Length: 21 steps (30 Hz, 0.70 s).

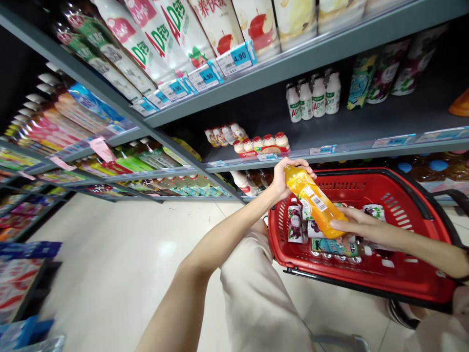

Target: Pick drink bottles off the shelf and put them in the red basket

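Observation:
An orange drink bottle (pixel 315 200) with a white label lies tilted over the red shopping basket (pixel 403 278). My left hand (pixel 284 176) grips its upper end with the fingers wrapped round it. My right hand (pixel 353 220) holds its lower end, fingers closed along the side. Several bottles and packs (pixel 298 222) lie in the basket beneath it.
Grey shelves (pixel 330 154) hold small drink bottles (pixel 315 95) and multipacks (pixel 262 144), with blue price tags (pixel 240 56) on the shelf above. More stocked shelving runs along the left. My knee in beige trousers (pixel 256 298) is below the arms. Pale tiled floor (pixel 120 264) stretches left.

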{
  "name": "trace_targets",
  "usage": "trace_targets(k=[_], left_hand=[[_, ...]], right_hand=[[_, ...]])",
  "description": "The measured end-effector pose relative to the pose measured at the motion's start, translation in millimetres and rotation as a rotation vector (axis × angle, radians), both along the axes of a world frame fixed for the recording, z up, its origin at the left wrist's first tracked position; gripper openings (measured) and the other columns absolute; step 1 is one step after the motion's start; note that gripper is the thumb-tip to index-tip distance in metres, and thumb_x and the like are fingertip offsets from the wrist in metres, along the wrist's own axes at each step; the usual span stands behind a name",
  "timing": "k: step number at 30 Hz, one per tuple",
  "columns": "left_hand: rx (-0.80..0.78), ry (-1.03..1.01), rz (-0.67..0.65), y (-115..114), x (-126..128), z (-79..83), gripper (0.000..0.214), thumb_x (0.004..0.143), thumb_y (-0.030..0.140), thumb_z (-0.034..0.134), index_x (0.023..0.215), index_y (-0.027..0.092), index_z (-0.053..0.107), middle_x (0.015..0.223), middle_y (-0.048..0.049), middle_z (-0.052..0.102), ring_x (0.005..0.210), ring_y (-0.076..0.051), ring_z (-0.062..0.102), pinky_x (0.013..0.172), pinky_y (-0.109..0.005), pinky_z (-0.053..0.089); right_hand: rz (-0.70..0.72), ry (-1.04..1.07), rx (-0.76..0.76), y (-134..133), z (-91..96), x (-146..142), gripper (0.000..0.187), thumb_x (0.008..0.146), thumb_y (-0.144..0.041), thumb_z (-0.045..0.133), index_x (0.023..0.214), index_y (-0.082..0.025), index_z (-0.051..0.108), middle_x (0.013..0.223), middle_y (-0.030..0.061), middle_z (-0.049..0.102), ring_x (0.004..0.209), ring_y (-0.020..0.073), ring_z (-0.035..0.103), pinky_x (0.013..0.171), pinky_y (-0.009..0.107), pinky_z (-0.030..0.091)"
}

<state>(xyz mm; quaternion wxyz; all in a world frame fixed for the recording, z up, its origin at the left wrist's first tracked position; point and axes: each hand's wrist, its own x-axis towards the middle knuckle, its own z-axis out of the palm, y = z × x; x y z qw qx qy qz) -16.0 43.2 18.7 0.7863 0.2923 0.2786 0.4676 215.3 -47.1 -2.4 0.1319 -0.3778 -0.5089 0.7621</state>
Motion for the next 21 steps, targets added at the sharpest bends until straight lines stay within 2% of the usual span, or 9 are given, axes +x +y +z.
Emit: trace_targets(k=[6,10,13,18,21], left_hand=[[-0.021,0.018,0.002,0,2,-3.3,0.021,0.073,0.032,0.058,0.076,0.012,0.065,0.075,-0.0119,0.067,0.073,-0.026,0.070,0.073,-0.035,0.053],[-0.022,0.025,-0.018,-1,2,-6.9,0.024,0.071,0.032,0.060,0.076,0.010,0.068,0.072,-0.0113,0.067,0.071,-0.025,0.070,0.073,-0.034,0.054],[0.007,0.040,-0.045,0,1,-7.8,0.027,0.071,0.033,0.060,0.079,0.009,0.070,0.072,-0.0117,0.067,0.072,-0.025,0.070,0.074,-0.034,0.055],[0.059,0.061,-0.039,0,-1,-3.7,0.027,0.075,0.035,0.058,0.079,0.010,0.069,0.071,-0.0111,0.067,0.070,-0.024,0.068,0.072,-0.034,0.055],[0.081,0.097,-0.037,-1,-1,-1.2,0.028,0.076,0.037,0.057,0.079,0.011,0.068,0.070,-0.0108,0.067,0.068,-0.024,0.067,0.070,-0.034,0.055]], right_hand=[[0.009,-0.011,0.108,-2,-8.2,-1,0.076,0.076,-0.071,0.076,0.123,-0.014,0.057,0.095,0.0060,0.067,0.063,0.0122,0.059,0.049,0.024,0.051],[0.039,-0.040,0.119,-4,-12.9,0,0.076,0.080,-0.070,0.074,0.128,-0.015,0.056,0.099,0.0070,0.067,0.061,0.0112,0.056,0.050,0.026,0.052],[0.034,-0.065,0.137,-6,-17.3,0,0.073,0.081,-0.069,0.073,0.129,-0.017,0.056,0.104,0.0083,0.068,0.065,0.0132,0.059,0.052,0.025,0.051],[0.002,-0.079,0.171,-11,-18.9,-4,0.065,0.086,-0.062,0.072,0.131,-0.018,0.055,0.095,0.0052,0.068,0.060,0.0124,0.056,0.051,0.026,0.048],[-0.066,-0.161,0.271,-16,-13.1,-8,0.058,0.084,-0.051,0.075,0.128,-0.017,0.058,0.102,0.0061,0.070,0.074,0.0160,0.063,0.064,0.028,0.052]])
